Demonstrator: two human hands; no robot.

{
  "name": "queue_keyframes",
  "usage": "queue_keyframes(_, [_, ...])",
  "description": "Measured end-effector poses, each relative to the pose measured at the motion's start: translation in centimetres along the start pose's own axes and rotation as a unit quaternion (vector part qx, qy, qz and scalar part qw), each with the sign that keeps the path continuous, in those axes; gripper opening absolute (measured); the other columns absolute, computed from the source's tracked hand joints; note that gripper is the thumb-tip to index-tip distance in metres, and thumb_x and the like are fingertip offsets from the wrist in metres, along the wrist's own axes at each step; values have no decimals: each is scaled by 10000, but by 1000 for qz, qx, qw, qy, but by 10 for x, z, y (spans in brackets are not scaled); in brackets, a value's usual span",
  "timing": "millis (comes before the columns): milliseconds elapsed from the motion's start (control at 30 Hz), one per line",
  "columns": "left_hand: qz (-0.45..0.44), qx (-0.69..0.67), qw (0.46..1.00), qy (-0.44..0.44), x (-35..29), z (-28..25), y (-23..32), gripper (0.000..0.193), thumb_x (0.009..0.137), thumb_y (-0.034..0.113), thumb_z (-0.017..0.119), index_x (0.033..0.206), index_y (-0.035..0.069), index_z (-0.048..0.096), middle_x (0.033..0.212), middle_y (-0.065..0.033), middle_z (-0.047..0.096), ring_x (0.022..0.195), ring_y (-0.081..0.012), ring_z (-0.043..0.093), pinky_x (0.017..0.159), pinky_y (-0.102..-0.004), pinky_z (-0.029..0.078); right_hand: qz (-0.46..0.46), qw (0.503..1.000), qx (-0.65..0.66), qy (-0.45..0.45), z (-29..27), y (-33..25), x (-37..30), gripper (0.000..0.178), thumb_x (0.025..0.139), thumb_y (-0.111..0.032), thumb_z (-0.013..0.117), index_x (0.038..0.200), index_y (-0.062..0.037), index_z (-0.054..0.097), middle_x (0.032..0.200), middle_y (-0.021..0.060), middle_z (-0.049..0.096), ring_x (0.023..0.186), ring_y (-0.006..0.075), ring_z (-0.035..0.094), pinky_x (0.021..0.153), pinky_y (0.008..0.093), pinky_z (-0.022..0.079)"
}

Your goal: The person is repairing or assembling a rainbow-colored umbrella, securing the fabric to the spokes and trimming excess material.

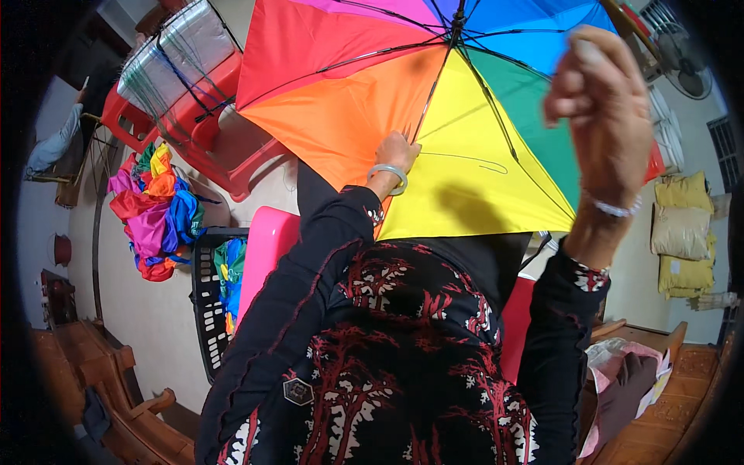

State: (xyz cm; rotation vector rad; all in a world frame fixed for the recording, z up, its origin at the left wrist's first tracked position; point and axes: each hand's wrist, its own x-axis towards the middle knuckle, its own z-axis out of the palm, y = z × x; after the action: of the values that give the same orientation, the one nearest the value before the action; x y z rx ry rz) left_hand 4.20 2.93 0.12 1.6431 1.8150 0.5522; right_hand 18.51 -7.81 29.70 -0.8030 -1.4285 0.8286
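A rainbow-coloured umbrella (496, 124) lies spread over my lap, its inner side with dark metal ribs facing me. My left hand (397, 153) is closed on the umbrella at a rib, where the orange and yellow panels meet. From near its fingers a thin dark thread (457, 155) runs loosely across the yellow panel and loops back. My right hand (608, 112) is raised above the green panel, apart from the cloth. Its fingers are curled together, and what they hold, if anything, is too small to make out.
Bundled colourful umbrella cloth (159, 213) lies at the left, beside a black basket (208, 302) with more cloth. A red stool (209, 132) carries a silvery box with hanging threads (178, 62). Wooden furniture (101, 372) stands near left; yellow sacks (682, 232) are stacked at right.
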Motion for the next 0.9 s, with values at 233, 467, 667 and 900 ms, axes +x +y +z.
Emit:
queue_keyframes(233, [12,-31,999,1,-5,-5,4,346,685,284,646,830,-23,578,796,-216,607,761,-350,597,662,-421,464,-67,992,77,77,-100,-39,-5,139,892,-109,454,942,21,463,696,22,391,589,95,358,548,242,336])
queue_keyframes(467, [7,-37,999,-11,-6,-6,6,313,691,233,652,871,-13,582,834,-201,616,806,-365,596,695,-432,480,-94,982,115,119,-225,-80,-24,118,890,-46,439,777,-18,418,667,33,340,609,130,338,617,280,349])
queue_keyframes(667, [6,-35,999,-21,-4,-7,6,313,693,234,649,869,-15,580,853,-208,612,825,-367,591,712,-435,475,-136,964,48,222,-263,-96,-38,138,879,-40,455,751,12,456,653,58,410,614,165,439,748,351,460])
queue_keyframes(900, [1,-29,999,-24,-2,-5,3,318,692,237,648,873,-15,578,859,-213,609,837,-368,588,725,-438,470,-267,900,-96,329,-332,-118,-52,147,839,-9,462,719,54,517,672,132,545,633,239,591,831,463,495])
